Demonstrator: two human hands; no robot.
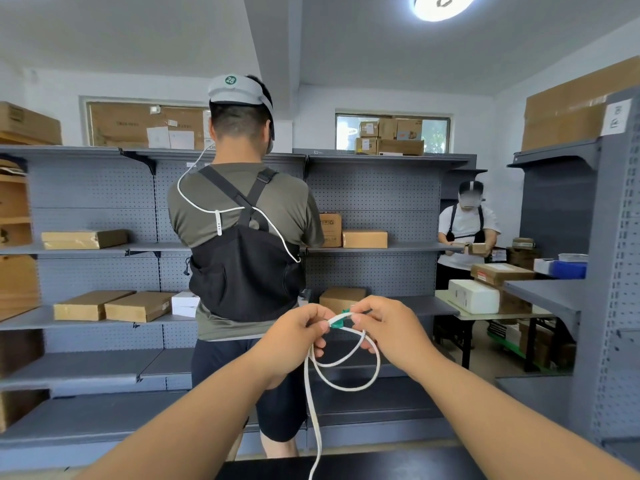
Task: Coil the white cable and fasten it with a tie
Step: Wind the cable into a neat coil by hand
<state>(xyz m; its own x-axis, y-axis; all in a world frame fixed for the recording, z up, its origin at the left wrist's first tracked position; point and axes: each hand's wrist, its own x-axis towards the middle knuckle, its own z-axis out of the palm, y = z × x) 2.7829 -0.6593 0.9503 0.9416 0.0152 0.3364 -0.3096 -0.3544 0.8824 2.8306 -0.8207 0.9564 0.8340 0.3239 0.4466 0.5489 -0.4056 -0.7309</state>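
Your left hand (294, 329) and right hand (388, 327) both pinch the white cable (346, 374) at the green tie (341, 320), loops hanging below.

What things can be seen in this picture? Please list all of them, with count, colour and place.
white cable: one, white, looped between both hands, tail hanging down
tie: one, green, against the cable between the fingertips
shelving: several units, grey, across the room
cardboard boxes: many, brown, on shelves and window sills
small box: one, white, lower shelf
person in olive shirt: one, close ahead, back turned
person in white shirt: one, far right
ceiling lamp: one, white, top right
left hand: one, pinches the cable by the tie
right hand: one, pinches the cable by the tie
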